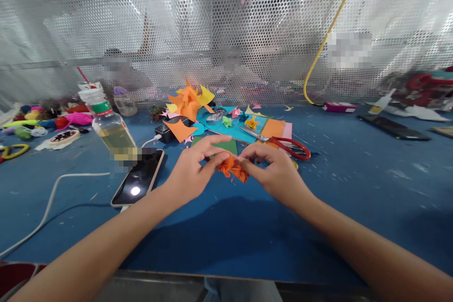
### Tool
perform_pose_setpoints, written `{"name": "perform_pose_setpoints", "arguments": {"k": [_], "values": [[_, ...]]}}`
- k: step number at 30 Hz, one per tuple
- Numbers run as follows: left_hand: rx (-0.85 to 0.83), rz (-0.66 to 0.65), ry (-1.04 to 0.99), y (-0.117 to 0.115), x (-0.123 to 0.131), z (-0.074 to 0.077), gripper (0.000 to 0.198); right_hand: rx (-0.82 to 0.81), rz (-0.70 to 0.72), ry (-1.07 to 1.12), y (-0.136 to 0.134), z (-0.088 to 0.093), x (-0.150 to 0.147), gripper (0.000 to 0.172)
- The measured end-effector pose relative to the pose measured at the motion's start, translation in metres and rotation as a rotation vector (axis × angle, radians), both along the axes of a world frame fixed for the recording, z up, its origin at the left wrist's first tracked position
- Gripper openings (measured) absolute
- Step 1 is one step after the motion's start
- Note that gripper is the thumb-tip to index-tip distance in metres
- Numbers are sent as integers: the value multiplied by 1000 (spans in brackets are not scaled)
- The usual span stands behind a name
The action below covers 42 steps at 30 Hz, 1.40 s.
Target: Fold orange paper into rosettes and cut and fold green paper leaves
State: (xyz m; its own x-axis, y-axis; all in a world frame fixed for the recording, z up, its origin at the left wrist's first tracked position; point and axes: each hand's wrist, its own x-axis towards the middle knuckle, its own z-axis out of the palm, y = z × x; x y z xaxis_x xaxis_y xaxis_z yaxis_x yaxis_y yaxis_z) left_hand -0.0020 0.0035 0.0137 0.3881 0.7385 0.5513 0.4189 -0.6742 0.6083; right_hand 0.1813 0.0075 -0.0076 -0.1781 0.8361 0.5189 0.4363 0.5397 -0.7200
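Both of my hands meet over the blue table (354, 184), pinching a small crumpled orange paper piece (234, 168) between them. My left hand (193, 170) grips its left side with thumb and fingers closed. My right hand (274, 168) holds its right side, fingers curled round it. Just behind the hands lies a dark green sheet (222, 144). Red-handled scissors (288, 146) rest beyond my right hand.
Coloured paper sheets, small folded flowers and a large orange paper flower (187, 101) lie at centre back. A phone (138, 178) with a white cable (46, 207), a plastic bottle (106, 122) and craft scraps sit left. A perforated metal screen (226, 33) closes the back; a yellow cable (329, 33) hangs there.
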Motion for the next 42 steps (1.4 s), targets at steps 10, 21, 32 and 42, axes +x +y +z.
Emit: {"name": "perform_pose_setpoints", "arguments": {"k": [10, 21, 32, 42], "values": [[-213, -91, -208, 0, 5, -9, 29, -3, 24, 24, -1, 0, 1, 15], [10, 51, -166, -6, 10, -10, 10, -90, 76, 155, -6, -1, -6, 14], [338, 105, -50, -2, 12, -15, 13, -329, 259, 482, -7, -6, -8, 15], [217, 57, 146, 1, 4, -5, 13, -219, 245, 271, -3, -1, -3, 19]]}}
